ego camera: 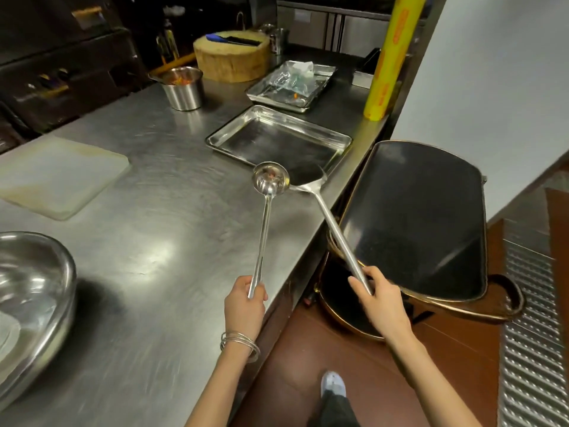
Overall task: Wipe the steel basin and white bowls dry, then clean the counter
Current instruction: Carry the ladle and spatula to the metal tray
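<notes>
My left hand [244, 306] grips the end of a long steel ladle [271, 178], whose round bowl hovers over the steel counter [172, 241] near its right edge. My right hand [380, 298] grips the handle of a long steel spatula [304, 177]; its flat blade lies beside the ladle's bowl, over the near corner of an empty steel tray [277, 138]. A large steel basin [34, 291] sits on the counter at the far left, partly cut off by the frame. No white bowls and no cloth are in view.
A white cutting board [58, 174] lies at the left. Further back stand a steel pot [183, 87], a round wooden chopping block [231, 58], a second tray with plastic wrap [291, 86] and a yellow roll [388, 63]. A black-lidded bin [412, 223] stands beside the counter.
</notes>
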### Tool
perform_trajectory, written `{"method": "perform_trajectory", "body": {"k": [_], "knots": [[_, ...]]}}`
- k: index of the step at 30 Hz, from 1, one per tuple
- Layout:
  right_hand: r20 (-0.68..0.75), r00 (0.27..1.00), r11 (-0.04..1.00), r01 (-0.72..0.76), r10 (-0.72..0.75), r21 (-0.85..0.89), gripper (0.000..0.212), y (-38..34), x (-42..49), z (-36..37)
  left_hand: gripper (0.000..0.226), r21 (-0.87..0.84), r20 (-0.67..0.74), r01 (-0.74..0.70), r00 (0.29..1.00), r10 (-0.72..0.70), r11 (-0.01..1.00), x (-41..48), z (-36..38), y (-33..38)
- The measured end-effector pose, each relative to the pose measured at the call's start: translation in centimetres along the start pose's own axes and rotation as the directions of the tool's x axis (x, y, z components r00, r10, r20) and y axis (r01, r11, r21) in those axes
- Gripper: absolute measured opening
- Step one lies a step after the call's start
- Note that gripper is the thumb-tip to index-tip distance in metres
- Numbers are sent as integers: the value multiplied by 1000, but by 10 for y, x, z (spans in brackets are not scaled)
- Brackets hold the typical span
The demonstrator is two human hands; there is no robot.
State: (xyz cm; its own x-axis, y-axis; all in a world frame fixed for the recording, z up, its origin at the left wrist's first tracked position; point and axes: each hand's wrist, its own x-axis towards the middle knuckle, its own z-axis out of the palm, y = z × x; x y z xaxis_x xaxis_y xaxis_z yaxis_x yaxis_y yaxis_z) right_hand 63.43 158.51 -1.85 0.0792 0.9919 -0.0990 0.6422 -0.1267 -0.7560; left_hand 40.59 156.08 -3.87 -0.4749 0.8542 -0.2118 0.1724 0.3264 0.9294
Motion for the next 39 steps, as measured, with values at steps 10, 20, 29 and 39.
{"method": "perform_trajectory", "body": {"k": [10,20,29,39], "knots": [[98,992,997,74,-77,36,16,4,148,-54,18,-101,-124,21,992,-33,995,57,99,58],[179,979,995,98,-99,17,23,-8,266,-32,19,-166,-191,98,973,-129,981,150,134,73],[221,963,979,181,-157,-94,28,-64,397,10,18,-215,-245,52,964,-105,975,283,163,108],[319,934,966,215,-161,-142,41,-85,528,66,16,-269,-320,71,934,-159,960,393,211,116]]}}
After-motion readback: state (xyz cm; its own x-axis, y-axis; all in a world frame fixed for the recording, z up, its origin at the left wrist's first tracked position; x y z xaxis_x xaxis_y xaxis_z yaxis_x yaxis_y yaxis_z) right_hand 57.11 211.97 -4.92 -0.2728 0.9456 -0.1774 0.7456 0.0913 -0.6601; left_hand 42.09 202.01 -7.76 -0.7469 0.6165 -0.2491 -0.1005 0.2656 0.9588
